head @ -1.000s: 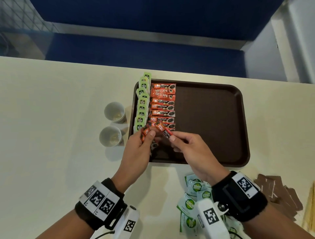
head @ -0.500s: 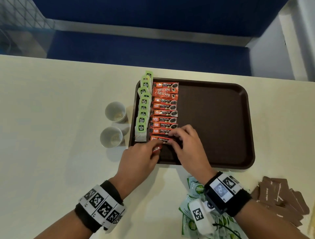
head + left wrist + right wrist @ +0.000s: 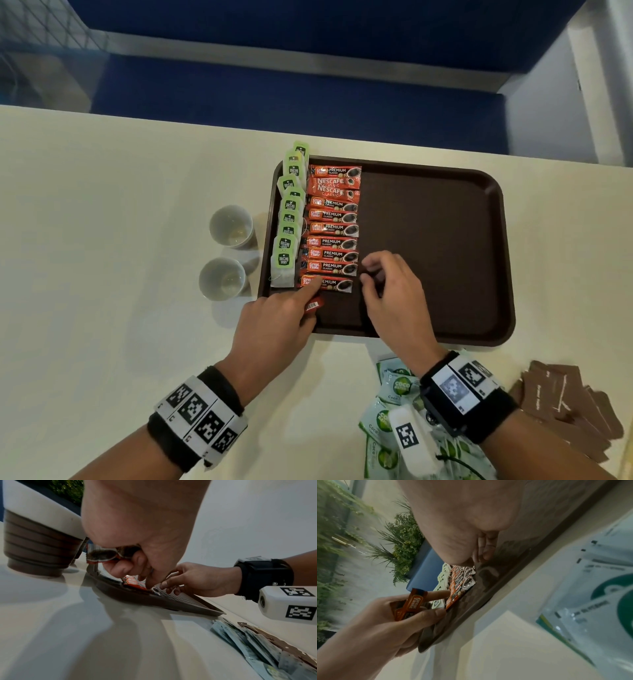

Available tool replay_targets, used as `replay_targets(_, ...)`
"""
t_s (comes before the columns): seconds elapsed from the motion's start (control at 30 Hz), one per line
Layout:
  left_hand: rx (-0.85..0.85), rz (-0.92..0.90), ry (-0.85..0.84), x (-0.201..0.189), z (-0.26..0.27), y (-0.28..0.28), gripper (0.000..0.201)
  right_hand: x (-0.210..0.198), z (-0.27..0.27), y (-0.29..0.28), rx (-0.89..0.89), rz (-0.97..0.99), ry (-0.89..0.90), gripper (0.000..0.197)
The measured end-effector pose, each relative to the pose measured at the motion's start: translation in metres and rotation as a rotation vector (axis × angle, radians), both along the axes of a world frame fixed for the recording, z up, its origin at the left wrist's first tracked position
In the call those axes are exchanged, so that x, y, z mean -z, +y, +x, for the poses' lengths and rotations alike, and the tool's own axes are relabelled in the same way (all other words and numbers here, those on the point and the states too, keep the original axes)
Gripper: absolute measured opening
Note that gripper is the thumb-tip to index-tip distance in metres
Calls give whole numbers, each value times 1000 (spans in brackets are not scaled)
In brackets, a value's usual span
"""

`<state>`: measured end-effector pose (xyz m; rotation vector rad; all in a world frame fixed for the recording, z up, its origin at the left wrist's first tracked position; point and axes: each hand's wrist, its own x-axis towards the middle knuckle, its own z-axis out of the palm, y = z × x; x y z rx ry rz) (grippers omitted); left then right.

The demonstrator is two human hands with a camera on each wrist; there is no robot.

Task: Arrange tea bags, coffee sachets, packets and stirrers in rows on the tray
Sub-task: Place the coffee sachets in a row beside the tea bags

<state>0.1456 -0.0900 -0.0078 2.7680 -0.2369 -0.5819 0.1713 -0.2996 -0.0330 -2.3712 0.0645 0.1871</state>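
Observation:
A brown tray (image 3: pixel 445 240) carries a column of green-tagged tea bags (image 3: pixel 289 219) along its left edge and a column of red coffee sachets (image 3: pixel 334 228) beside it. My left hand (image 3: pixel 281 318) grips spare red sachets (image 3: pixel 410 606) in its curled fingers, while its forefinger presses the nearest sachet (image 3: pixel 327 283) of the column. One end of the held sachets (image 3: pixel 314 305) pokes out below that finger. My right hand (image 3: pixel 390 291) hovers just right of the column's near end, fingers loosely curled, holding nothing.
Two white paper cups (image 3: pixel 231 226) (image 3: pixel 222 278) stand left of the tray. Near the table's front edge lie green-and-white packets (image 3: pixel 383 418) under my right wrist, and brown packets (image 3: pixel 561 394) to their right.
The right hand has let go of the newest sachet and drawn back to the right. The left forefinger now presses that sachet at the near end of the column.

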Motion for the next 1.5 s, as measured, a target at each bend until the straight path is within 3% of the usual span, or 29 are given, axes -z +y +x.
replay_targets(0.5, 17, 7, -15, 5, 4, -3, 61, 3, 8, 7, 12, 89, -1, 22)
replay_targets(0.7, 11, -46, -39, 6, 5, -2, 62, 2, 9, 7, 14, 81, 3, 22)
replay_targets(0.8, -84, -186, -3, 3, 5, 0, 61, -5, 8, 7, 42, 93, -9, 23)
replay_targets(0.9, -304, -621, 152, -7, 6, -2, 51, -21, 5, 12, 55, 263, 29, 23)
replay_targets(0.97, -391, -830, 265, -15, 8, -5, 36, -34, 4, 16, 40, 480, 205, 24)
replay_targets(1.07, -404, -946, 361, -23, 10, -6, 15, -43, -1, 20, 30, 749, 458, 25)
replay_targets(1.17, -482, -1083, 451, -30, 15, -3, 13, -40, -2, 18, 148, 864, 430, 16)
replay_targets(1.23, -532, -1098, 465, -33, 19, 0, 17, -36, 2, 12, 256, 938, 413, 20)
replay_targets(1.33, -494, -977, 407, -32, 20, 5, 18, -34, 9, 5, 369, 1003, 434, 27)
replay_targets(1.5, -468, -886, 463, -27, 20, 7, 22, -34, 10, 5, 394, 1044, 471, 37)
